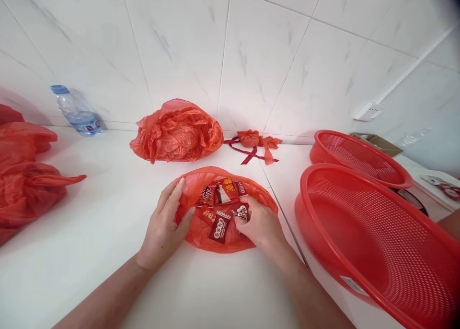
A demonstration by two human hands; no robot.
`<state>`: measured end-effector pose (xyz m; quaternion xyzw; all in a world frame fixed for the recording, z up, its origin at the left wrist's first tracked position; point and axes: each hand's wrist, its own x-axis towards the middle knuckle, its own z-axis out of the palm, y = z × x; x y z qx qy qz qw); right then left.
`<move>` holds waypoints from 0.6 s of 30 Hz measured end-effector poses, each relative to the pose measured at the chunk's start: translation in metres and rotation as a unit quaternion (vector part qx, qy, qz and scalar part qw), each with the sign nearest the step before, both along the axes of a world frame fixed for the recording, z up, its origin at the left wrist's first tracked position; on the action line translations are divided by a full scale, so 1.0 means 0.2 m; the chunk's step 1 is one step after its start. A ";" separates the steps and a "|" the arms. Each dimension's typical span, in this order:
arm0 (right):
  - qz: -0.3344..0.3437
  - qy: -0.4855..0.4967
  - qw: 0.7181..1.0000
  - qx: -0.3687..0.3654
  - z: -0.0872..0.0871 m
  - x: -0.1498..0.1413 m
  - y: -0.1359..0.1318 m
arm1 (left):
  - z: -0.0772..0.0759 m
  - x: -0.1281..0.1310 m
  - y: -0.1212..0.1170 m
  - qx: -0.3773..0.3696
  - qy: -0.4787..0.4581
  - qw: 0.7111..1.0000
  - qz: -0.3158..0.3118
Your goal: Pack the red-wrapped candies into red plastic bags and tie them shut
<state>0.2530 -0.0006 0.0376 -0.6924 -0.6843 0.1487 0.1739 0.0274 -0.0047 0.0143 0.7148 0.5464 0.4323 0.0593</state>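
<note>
A red plastic bag lies open on the white counter, holding several small red snack packets with white and yellow print. My left hand rests on the bag's near left edge, with its fingers gripping the thin plastic and its thumb tucked toward the opening. My right hand reaches into the bag from the right, its fingertips pinching a small packet. Part of that packet is hidden by my fingers.
Two red mesh baskets stand at the right, the nearer one large. Behind my hands are a bunched red bag and a small red ribbon-tied bundle. More red bags lie left, beside a water bottle against the tiled wall.
</note>
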 end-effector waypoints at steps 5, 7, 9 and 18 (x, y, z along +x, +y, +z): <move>-0.053 0.043 0.996 0.054 0.02 0.05 0.02 | 0.00 0.00 0.00 0.005 0.001 1.000 -0.005; -0.074 0.028 0.995 0.060 0.02 0.09 0.03 | 0.00 0.00 0.00 0.008 0.000 1.000 -0.006; -0.085 0.004 0.995 0.058 0.02 0.11 0.04 | 0.00 0.00 0.00 0.011 0.000 1.000 -0.009; -0.055 -0.070 0.990 0.108 -0.01 0.13 0.05 | 0.00 0.00 0.00 0.011 0.005 1.000 -0.006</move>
